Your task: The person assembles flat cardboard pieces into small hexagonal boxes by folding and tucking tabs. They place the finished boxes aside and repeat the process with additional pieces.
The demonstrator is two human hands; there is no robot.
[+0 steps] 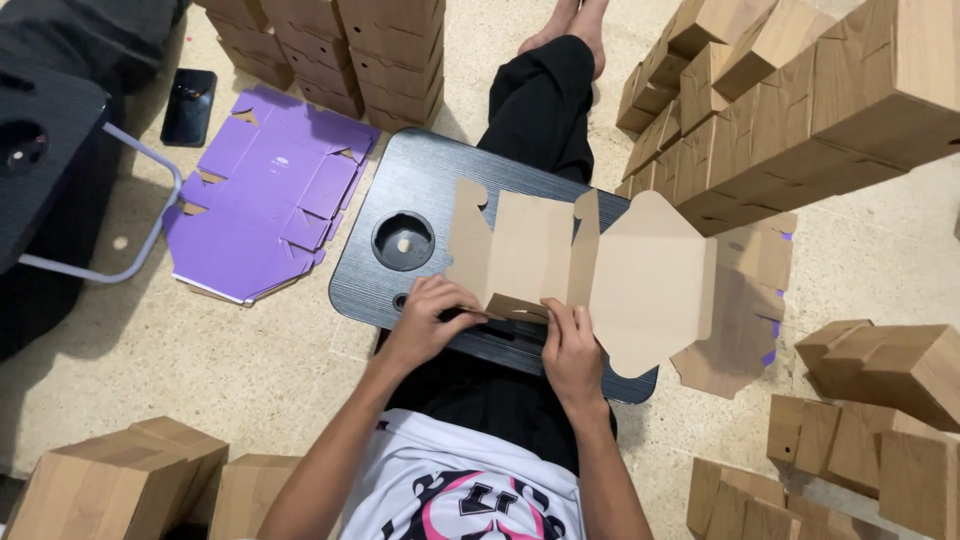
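Both bare forearms are extended forward from the torso, converging toward twelve o'clock; the left hand (428, 318) is held palm down, its fingers curled and the fingertips pressed down at about two o'clock of the wrist; the right hand (570, 350) is set just beside it at three o'clock, knuckles raised, fingers bent and pinched downward; the legs are stretched toward twelve o'clock, the bare feet together.
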